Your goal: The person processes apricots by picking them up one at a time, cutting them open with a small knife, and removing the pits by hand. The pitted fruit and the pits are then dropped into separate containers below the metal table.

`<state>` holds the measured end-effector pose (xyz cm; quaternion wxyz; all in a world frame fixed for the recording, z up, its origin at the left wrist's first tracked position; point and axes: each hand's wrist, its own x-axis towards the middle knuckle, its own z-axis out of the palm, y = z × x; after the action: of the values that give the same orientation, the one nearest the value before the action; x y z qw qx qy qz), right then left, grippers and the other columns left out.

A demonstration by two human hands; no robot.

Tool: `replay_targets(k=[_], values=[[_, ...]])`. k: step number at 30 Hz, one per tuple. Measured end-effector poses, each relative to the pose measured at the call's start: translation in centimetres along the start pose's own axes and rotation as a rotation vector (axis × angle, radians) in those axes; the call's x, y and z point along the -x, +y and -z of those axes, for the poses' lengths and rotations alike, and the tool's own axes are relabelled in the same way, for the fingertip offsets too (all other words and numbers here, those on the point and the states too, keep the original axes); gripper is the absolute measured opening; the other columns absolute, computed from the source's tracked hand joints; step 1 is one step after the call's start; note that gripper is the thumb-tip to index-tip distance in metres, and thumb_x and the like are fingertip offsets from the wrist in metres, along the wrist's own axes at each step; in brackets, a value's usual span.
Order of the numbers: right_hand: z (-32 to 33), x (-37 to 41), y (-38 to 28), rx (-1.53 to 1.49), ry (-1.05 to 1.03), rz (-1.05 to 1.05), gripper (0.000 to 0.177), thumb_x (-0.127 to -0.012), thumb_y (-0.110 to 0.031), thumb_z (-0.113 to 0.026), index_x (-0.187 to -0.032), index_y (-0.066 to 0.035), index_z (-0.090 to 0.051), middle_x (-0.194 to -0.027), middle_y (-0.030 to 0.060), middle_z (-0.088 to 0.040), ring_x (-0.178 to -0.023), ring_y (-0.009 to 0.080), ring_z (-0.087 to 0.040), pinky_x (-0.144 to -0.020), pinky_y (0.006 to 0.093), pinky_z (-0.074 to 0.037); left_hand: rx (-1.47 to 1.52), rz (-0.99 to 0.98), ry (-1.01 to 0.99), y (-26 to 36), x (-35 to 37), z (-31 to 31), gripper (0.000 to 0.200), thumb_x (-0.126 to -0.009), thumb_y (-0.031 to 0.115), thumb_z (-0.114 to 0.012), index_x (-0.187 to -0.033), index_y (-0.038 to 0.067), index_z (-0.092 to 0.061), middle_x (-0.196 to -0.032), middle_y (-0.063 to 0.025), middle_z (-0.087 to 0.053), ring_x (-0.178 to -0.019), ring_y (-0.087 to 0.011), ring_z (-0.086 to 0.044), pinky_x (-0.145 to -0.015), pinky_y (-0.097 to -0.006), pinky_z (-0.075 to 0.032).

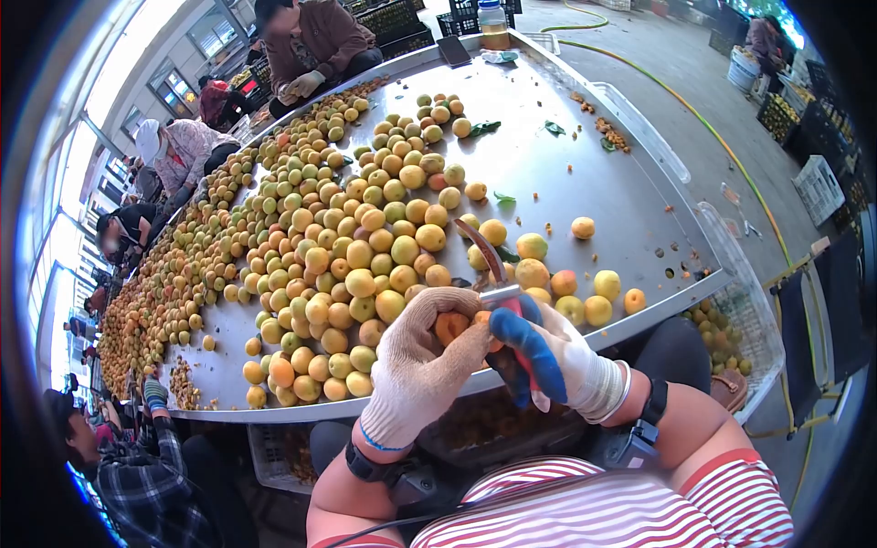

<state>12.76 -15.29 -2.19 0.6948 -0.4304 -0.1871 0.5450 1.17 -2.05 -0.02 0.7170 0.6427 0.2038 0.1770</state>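
Observation:
My left hand, in a whitish knit glove, is closed round an orange, apparently opened apricot over the table's near edge. Against it is my right hand, in a white glove with blue-coated fingers, wrapped round the red handle of a curved-blade knife. The blade points up and away, over the fruit. Part of the apricot is hidden by the fingers. Many yellow-orange apricots lie heaped beyond and left of my hands.
The metal table has a raised rim and some leaves. A jar and a dark phone are at its far end. People sit along the left side. Crates stand at the right; one with fruit is below the near right corner.

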Motion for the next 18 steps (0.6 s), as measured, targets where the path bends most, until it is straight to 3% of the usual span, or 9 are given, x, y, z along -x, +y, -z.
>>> replay_targets(k=[5,7,8,11,14,18], values=[[-0.7,-0.1,0.5,0.012,0.061,0.095,0.036,-0.099,-0.032,-0.064,-0.126,-0.010,-0.055,-0.089,0.0012,-0.061,-0.055,0.0070,-0.055,-0.042,0.0218,-0.043,0.010,0.058,0.047,-1.3,-0.8,-0.3,0.021,-0.093,0.007,-0.067,-0.111,0.000,-0.061,-0.091,-0.0023,-0.064,-0.079,-0.0069,-0.061,-0.071,-0.0206,-0.051],[-0.6,-0.4,0.8,-0.026,0.106,0.158,0.034,-0.100,-0.032,-0.062,-0.124,-0.009,-0.056,-0.085,0.0011,-0.060,-0.055,0.0067,-0.055,-0.041,0.0213,-0.042,0.034,0.094,0.057,-2.1,-1.3,0.1,0.020,-0.093,0.008,-0.066,-0.111,0.000,-0.061,-0.088,-0.0018,-0.064,-0.077,-0.0066,-0.060,-0.069,-0.0205,-0.051],[0.0,-1.0,1.6,0.140,0.150,0.256,0.032,-0.101,-0.032,-0.061,-0.122,-0.008,-0.056,-0.079,0.0013,-0.059,-0.055,0.0072,-0.055,-0.041,0.0214,-0.043,0.110,0.127,0.052,-3.0,-1.8,0.8,0.021,-0.094,0.010,-0.065,-0.111,0.000,-0.061,-0.087,-0.0020,-0.063,-0.074,-0.0068,-0.060,-0.068,-0.0210,-0.051],[0.4,-1.2,0.5,-0.042,0.172,0.128,0.031,-0.102,-0.033,-0.060,-0.120,-0.008,-0.056,-0.075,0.0010,-0.057,-0.055,0.0073,-0.055,-0.041,0.0217,-0.044,0.086,0.159,0.109,-4.1,-3.4,1.2,0.020,-0.098,0.015,-0.061,-0.110,0.000,-0.063,-0.085,-0.0025,-0.062,-0.070,-0.0079,-0.058,-0.067,-0.0230,-0.052],[1.3,-1.3,0.0,-0.021,0.170,0.109,0.032,-0.100,-0.034,-0.063,-0.119,-0.008,-0.059,-0.075,0.0002,-0.058,-0.055,0.0066,-0.053,-0.042,0.0210,-0.045,-0.097,0.089,0.091,-4.9,-4.5,2.3,0.024,-0.103,0.015,-0.054,-0.115,-0.003,-0.065,-0.097,-0.0044,-0.067,-0.089,-0.0102,-0.063,-0.080,-0.0220,-0.052],[1.6,-1.4,0.0,-0.021,0.170,0.138,0.031,-0.100,-0.030,-0.064,-0.122,-0.008,-0.062,-0.078,-0.0014,-0.058,-0.062,0.0048,-0.054,-0.050,0.0193,-0.046,-0.109,-0.057,0.067,-5.5,-5.0,3.8,0.026,-0.104,0.014,-0.053,-0.120,-0.003,-0.064,-0.105,-0.0066,-0.070,-0.096,-0.0123,-0.065,-0.090,-0.0257,-0.052]])
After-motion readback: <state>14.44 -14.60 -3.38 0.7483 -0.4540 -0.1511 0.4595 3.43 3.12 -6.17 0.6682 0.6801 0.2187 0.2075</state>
